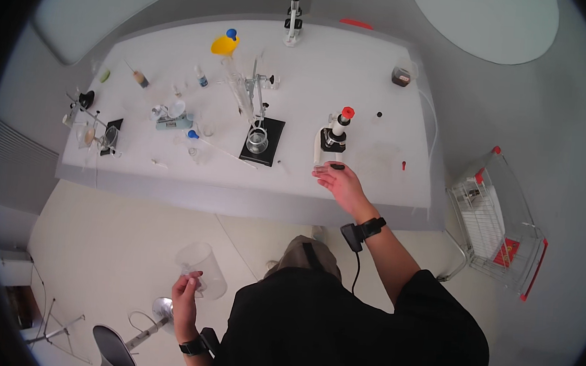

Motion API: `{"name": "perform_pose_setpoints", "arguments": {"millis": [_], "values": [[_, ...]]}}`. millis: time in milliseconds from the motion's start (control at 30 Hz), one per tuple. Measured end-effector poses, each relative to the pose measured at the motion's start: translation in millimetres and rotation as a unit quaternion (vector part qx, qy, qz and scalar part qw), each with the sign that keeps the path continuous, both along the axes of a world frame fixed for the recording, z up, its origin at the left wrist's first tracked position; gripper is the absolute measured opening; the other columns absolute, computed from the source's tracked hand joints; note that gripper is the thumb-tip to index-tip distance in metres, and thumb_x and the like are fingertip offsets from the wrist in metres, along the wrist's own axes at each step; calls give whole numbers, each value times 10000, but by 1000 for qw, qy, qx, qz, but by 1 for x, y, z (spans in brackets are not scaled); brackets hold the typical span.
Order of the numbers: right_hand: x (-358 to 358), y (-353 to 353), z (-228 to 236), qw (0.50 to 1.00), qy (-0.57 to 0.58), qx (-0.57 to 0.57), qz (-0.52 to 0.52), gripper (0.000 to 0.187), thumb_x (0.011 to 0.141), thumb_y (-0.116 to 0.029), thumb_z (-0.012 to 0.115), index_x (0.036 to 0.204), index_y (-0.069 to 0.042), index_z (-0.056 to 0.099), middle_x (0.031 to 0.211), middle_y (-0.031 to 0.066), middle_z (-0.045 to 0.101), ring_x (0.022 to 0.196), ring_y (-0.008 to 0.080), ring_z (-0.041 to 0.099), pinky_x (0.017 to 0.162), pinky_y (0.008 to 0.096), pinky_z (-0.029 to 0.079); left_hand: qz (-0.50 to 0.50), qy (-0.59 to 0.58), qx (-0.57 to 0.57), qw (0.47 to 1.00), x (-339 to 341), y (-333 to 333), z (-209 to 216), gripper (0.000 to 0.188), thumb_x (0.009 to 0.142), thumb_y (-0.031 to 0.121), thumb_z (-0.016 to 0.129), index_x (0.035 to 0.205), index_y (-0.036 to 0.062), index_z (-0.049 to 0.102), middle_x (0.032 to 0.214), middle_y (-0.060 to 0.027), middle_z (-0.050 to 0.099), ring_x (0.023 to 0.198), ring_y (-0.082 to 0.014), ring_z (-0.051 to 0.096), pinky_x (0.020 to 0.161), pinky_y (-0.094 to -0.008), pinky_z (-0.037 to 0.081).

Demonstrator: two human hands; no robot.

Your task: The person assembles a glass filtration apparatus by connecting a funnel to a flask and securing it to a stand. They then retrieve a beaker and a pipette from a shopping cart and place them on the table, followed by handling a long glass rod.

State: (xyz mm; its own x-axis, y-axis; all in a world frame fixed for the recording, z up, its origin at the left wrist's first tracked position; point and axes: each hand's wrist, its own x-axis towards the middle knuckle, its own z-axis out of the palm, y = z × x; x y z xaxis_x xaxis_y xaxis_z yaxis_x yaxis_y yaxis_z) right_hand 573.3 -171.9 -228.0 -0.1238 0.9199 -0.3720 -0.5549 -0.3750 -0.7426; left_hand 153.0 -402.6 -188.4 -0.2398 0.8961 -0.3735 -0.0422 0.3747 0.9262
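The person's left hand is holding a large, clear, cylindrical plastic beaker by its side, with the fingers grasping what seems to be its handle. The beaker is hanging tilted over the pale floor, on the near side of the white tabletop and apart from it.

The right hand is reaching over the near edge of the tabletop, its fingers extending to the foot of a white-and-black microscope with a red top. Whether those fingers are grasping the foot or only resting against it, I cannot tell. A small, dark, oval piece is showing just beside them. The microscope is standing upright.

To its left, a metal-rod stand with a black rectangular base is carrying glassware, and a round, clear glass vessel is sitting over that base. Farther left, a light-blue balance is standing near several small glass pieces. Behind the stand, a yellow funnel is lying near a blue rubber bulb. A second black-and-white microscope is standing near the far edge. Toward the right, a small red object and a small black round piece are lying well apart, while a clear container with dark contents is standing near the far right corner.
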Motion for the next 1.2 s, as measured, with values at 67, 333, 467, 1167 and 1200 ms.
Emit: {"name": "perform_pose_setpoints", "arguments": {"millis": [67,333,467,1167,1200], "values": [[-9,-11,19,998,64,24,15,124,960,-110,510,1067,-52,529,1082,138,630,1111,300,595,966,392,469,-17,-4,9,1000,-7,2,-1,239,942,196,562,1020,1,675,1046,-58,670,847,-109,519,808,-275,413],[-33,-49,87,977,143,150,41,158,978,-104,418,1091,-90,528,1064,119,590,1154,342,545,1037,462,411,-57,18,38,997,-11,20,12,260,955,216,555,1049,4,674,1049,-54,661,869,-100,524,808,-258,399],[-37,-61,112,975,166,132,70,186,1005,-155,410,1143,-97,519,971,75,566,998,259,559,880,389,448,-62,-1,47,997,-15,22,11,271,958,228,556,1049,1,672,1047,-51,663,862,-96,522,809,-257,399],[-56,-55,103,971,191,123,81,165,1034,-268,384,1005,-154,501,918,59,552,825,180,506,753,326,406,-40,19,50,998,-16,4,6,261,954,218,557,1021,-1,682,1027,-45,671,828,-92,514,798,-258,411],[-56,-55,105,975,183,108,65,150,1034,-256,381,1005,-156,489,928,59,550,836,182,513,769,336,413,-38,19,47,998,-15,5,4,260,954,218,558,1020,0,682,1026,-43,671,826,-91,512,798,-257,411]]}}
